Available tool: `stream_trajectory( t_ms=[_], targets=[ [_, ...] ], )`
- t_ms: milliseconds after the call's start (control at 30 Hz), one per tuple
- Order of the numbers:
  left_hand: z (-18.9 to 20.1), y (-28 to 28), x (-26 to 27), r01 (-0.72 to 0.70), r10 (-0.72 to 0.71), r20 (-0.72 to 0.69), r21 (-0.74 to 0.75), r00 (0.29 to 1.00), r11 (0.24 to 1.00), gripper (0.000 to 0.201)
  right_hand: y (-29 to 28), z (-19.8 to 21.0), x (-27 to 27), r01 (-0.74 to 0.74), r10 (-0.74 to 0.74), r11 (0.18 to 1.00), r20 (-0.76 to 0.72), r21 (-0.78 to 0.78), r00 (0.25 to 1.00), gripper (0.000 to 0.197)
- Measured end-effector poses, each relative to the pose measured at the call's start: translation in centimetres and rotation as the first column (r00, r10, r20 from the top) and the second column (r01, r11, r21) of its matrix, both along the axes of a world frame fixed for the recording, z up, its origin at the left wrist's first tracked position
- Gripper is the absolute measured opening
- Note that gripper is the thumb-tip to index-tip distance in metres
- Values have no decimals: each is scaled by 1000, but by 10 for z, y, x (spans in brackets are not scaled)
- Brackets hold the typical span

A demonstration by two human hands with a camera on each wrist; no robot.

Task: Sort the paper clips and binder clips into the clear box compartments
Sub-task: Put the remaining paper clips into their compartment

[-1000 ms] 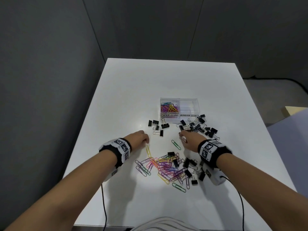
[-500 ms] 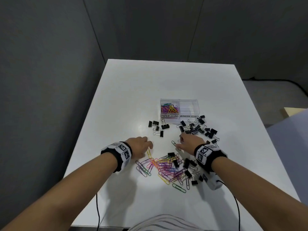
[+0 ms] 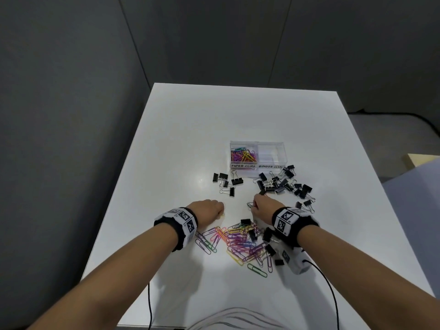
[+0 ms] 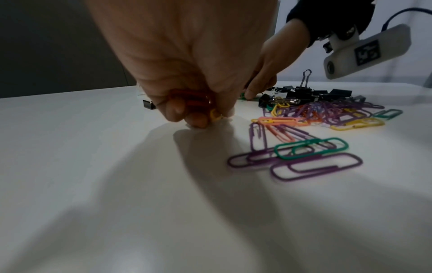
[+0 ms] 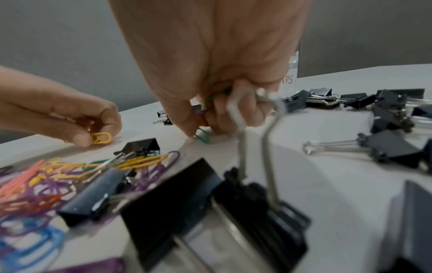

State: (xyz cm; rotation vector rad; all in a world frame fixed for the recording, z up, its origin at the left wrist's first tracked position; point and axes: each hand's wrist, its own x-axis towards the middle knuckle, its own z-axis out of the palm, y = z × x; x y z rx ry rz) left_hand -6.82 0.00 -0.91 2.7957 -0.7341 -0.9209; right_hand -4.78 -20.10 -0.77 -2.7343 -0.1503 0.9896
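A clear two-compartment box (image 3: 273, 148) stands mid-table; its left compartment, labelled for paper clips, holds coloured paper clips (image 3: 242, 154), and the right compartment, labelled for binder clips, looks bare. My left hand (image 3: 209, 209) pinches a yellow paper clip (image 4: 216, 115) against the table, with red clips tucked in its curled fingers. My right hand (image 3: 262, 206) pinches a green paper clip (image 5: 204, 137) at the tabletop and holds more clips in its fingers. A heap of coloured paper clips (image 3: 242, 241) lies between the wrists. Black binder clips (image 3: 283, 183) are scattered in front of the box.
A smaller group of binder clips (image 3: 226, 182) lies left of the box. A few binder clips (image 3: 269, 244) mix into the paper clip heap near the right wrist. Black cables (image 3: 331, 291) trail from the wrists to the near table edge. Grey walls surround the white table (image 3: 190, 129).
Both hands drew slightly back toward me and closed their fingertips on single paper clips, the left on the yellow one, the right on the green one.
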Motion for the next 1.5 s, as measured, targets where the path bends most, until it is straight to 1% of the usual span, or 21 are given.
stream_trajectory(
  t_ms=[133, 200, 267, 300, 333, 367, 433, 533, 567, 633, 733, 767, 833, 900, 1000, 1100, 1167, 1233, 1300, 1400, 1500],
  targets=[
    [3, 5, -3, -63, 62, -17, -43, 998, 997, 31, -7, 7, -4, 38, -44, 992, 42, 121, 998, 12],
    [1, 13, -6, -117, 115, -33, -79, 993, 990, 27, -13, 9, -6, 39, -49, 989, 67, 142, 997, 11],
    [1, 21, -10, -166, 161, -69, -73, 985, 983, 24, -18, 12, -8, 23, -34, 990, 83, 136, 996, 7],
    [2, 25, -12, -164, 160, -75, -57, 984, 985, 26, -20, 13, -9, 5, -16, 992, 91, 125, 996, 15],
    [3, 28, -14, -148, 145, -71, -41, 987, 988, 30, -21, 15, -9, -17, 6, 993, 93, 117, 996, 22],
    [4, 30, -17, -129, 127, -56, -34, 990, 991, 33, -21, 18, -10, -30, 21, 993, 83, 118, 996, 25],
    [7, 35, -26, -76, 74, -40, -46, 996, 996, 41, -19, 23, -12, -58, 51, 988, 52, 140, 997, 20],
    [2, 41, -37, 22, -25, -60, -56, 998, 998, 65, -12, 28, -16, -109, 103, 981, 47, 161, 994, 15],
    [0, 41, -39, 49, -52, -56, -57, 997, 997, 68, -10, 28, -19, -131, 125, 979, 51, 158, 991, 15],
    [-4, 36, -38, 66, -68, -30, -57, 997, 996, 66, -7, 29, -23, -222, 215, 968, 72, 114, 974, 20],
    [-9, 24, -35, 45, -44, 12, -72, 999, 996, 50, -4, 27, -26, -408, 407, 913, 65, -7, 911, 36],
    [-10, 20, -33, 32, -31, 18, -69, 999, 997, 46, -4, 25, -26, -450, 452, 892, 60, -37, 890, 38],
    [-13, 11, -28, 5, -4, 21, -70, 1000, 998, 41, -5, 21, -24, -490, 495, 869, 78, -72, 865, 37],
    [-13, 1, -20, -28, 30, 21, -84, 999, 996, 38, -7, 17, -20, -494, 502, 864, 103, -99, 858, 34],
    [-12, -9, -10, -55, 57, 24, -75, 998, 996, 38, -10, 14, -17, -462, 474, 879, 113, -114, 873, 31],
    [-12, -14, -4, -75, 77, 32, -66, 997, 995, 38, -15, 13, -18, -421, 427, 904, 155, -74, 891, 39],
    [-12, -14, -2, -81, 84, 42, -64, 996, 995, 38, -16, 13, -19, -477, 483, 875, 174, -76, 858, 46],
    [-12, -14, -1, -67, 70, 58, -51, 996, 996, 39, -15, 13, -20, -555, 568, 823, 179, -121, 803, 44],
    [-12, -12, 0, -40, 43, 86, -36, 995, 999, 39, -14, 11, -18, -571, 591, 807, 186, -152, 785, 39],
    [-11, -9, 0, -2, 4, 121, -21, 993, 1000, 38, -17, 9, -16, -530, 547, 837, 181, -138, 817, 33],
    [-10, -6, -1, -25, 30, 79, -56, 996, 998, 36, -20, 10, -14, -496, 507, 862, 168, -102, 846, 27]
  ],
)
